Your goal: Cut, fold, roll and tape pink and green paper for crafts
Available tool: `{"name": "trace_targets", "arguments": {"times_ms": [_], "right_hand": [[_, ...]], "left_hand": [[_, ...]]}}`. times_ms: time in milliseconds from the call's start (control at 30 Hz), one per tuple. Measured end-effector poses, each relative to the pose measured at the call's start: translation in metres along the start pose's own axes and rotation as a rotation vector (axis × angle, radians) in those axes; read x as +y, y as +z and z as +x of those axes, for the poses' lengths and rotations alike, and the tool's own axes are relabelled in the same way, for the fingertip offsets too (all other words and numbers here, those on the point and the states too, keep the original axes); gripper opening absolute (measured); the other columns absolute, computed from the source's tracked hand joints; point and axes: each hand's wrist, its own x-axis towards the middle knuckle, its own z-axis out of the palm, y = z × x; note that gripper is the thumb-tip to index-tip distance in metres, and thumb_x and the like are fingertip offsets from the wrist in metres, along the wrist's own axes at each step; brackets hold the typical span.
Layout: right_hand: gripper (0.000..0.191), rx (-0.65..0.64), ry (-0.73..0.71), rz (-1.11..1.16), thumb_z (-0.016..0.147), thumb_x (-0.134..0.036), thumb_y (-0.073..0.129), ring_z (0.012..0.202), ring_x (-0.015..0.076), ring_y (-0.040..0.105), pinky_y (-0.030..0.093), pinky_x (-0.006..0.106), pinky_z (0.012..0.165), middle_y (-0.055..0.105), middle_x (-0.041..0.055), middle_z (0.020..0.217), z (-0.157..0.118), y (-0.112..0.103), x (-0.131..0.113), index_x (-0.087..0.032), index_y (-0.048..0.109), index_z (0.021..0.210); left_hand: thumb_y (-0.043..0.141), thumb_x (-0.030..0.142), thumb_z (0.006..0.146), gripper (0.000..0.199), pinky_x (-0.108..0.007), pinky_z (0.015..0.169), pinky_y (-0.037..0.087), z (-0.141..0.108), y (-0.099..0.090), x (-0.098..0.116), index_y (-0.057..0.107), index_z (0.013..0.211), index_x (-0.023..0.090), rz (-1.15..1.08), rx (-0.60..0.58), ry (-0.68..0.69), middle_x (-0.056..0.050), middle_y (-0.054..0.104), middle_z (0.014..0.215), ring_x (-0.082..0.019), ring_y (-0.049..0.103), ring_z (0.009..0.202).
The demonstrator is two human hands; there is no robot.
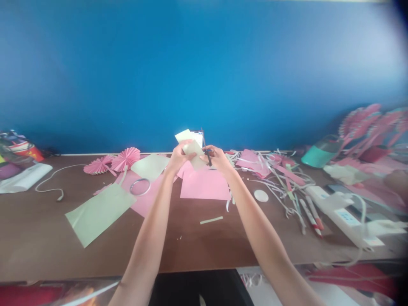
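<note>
My left hand grips a piece of pale green paper above the far part of the table. In my right hand is a pair of scissors with dark handles, its thin blades pointing up beside the paper's right edge. Whether the blades touch the paper I cannot tell. Below both hands lies a pink sheet. A phone-like lit screen shows partly behind the paper. Nearer to me, a narrow green paper strip lies on the table.
Left are pink pleated paper fans, a larger green sheet and a tape ring. To the right lie paper scraps, a white disc, markers, a power strip and a teal cup. A blue wall stands behind.
</note>
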Motion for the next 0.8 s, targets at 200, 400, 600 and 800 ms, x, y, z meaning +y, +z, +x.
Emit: {"name": "trace_targets", "arguments": {"times_ms": [200,400,600,800], "right_hand": [[0.039,-0.257,0.027,-0.226,0.067,-0.029,0.076,0.078,0.0157,0.060,0.047,0.025,0.065,0.067,0.0042,0.087,-0.004,-0.019,-0.005,-0.016,0.064,0.101],[0.037,-0.356,0.092,-0.267,0.071,-0.030,0.075,0.082,0.0154,0.061,0.049,0.026,0.071,0.067,0.0040,0.092,-0.005,-0.027,-0.007,-0.019,0.065,0.105],[0.032,-0.352,0.054,-0.314,0.072,-0.030,0.075,0.082,0.0153,0.061,0.050,0.027,0.073,0.066,0.0044,0.091,-0.001,-0.026,0.000,-0.018,0.068,0.101],[0.038,-0.346,0.047,-0.240,0.072,-0.029,0.076,0.082,0.0158,0.063,0.052,0.029,0.075,0.068,0.0056,0.092,0.000,-0.025,0.004,-0.017,0.070,0.107]], "left_hand": [[0.079,0.033,0.069,0.066,-0.043,0.099,0.048,0.002,-0.019,0.008,0.057,0.130,0.022,0.174,0.206,0.157,-0.010,0.062,0.125,-0.029,0.058,0.118],[0.080,0.031,0.070,0.069,-0.042,0.110,0.039,0.002,-0.032,0.018,0.054,0.134,0.024,0.204,0.289,0.251,-0.008,0.055,0.136,-0.028,0.050,0.129],[0.080,0.033,0.070,0.070,-0.045,0.113,0.036,0.003,-0.030,0.013,0.054,0.134,0.023,0.184,0.300,0.244,-0.009,0.055,0.137,-0.029,0.048,0.131],[0.078,0.034,0.072,0.070,-0.047,0.110,0.039,0.003,-0.025,0.010,0.051,0.135,0.025,0.171,0.263,0.224,-0.009,0.053,0.139,-0.030,0.049,0.130]]}}
